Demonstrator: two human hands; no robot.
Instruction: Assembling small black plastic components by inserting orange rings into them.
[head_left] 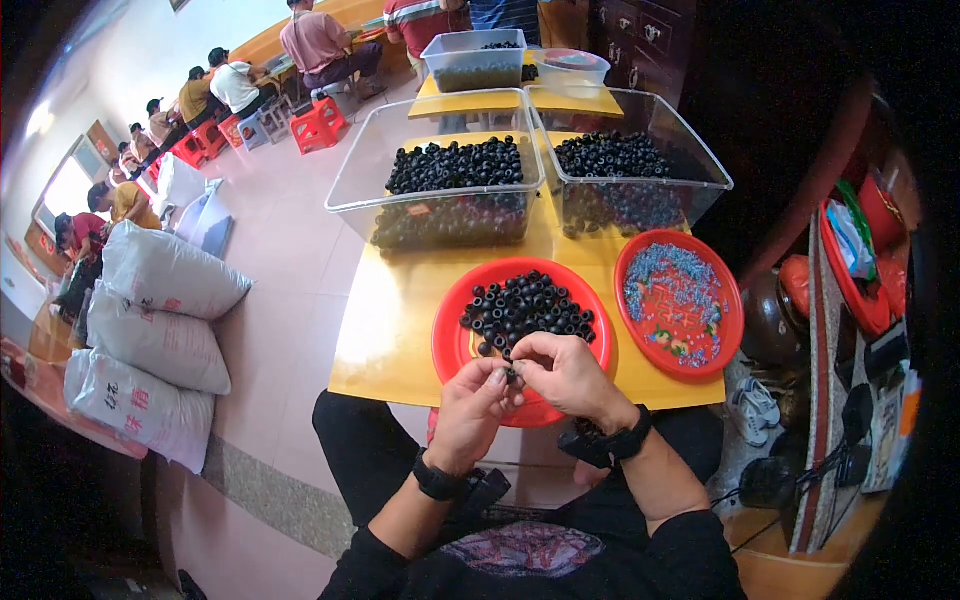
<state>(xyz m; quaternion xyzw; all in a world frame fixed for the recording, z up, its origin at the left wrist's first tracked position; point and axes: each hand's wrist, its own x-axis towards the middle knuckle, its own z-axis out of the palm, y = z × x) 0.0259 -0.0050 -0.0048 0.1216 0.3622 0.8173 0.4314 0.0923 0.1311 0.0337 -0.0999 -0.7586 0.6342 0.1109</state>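
Over the near rim of a round red tray (447, 345), my two hands meet. Between the fingertips is a small black ring-like piece (512, 377), much like those in the tray. My left hand (472, 405) pinches it from the left, and the bent fingers of my right hand (568, 378) close on it from the right; what else they hold is too small to tell. Loose black hollow pieces (525, 305) lie heaped in the tray. To the right, a second red tray (735, 310) carries many tiny bluish, clear-looking bits (665, 280).
Two clear plastic bins (345, 195) (715, 180) of black pieces stand on the yellow table (385, 330). Farther back are another bin (475, 75) and a round tub (572, 68). White sacks (150, 345) are stacked at left; people sit working beyond. Shoes (752, 410) lie at right.
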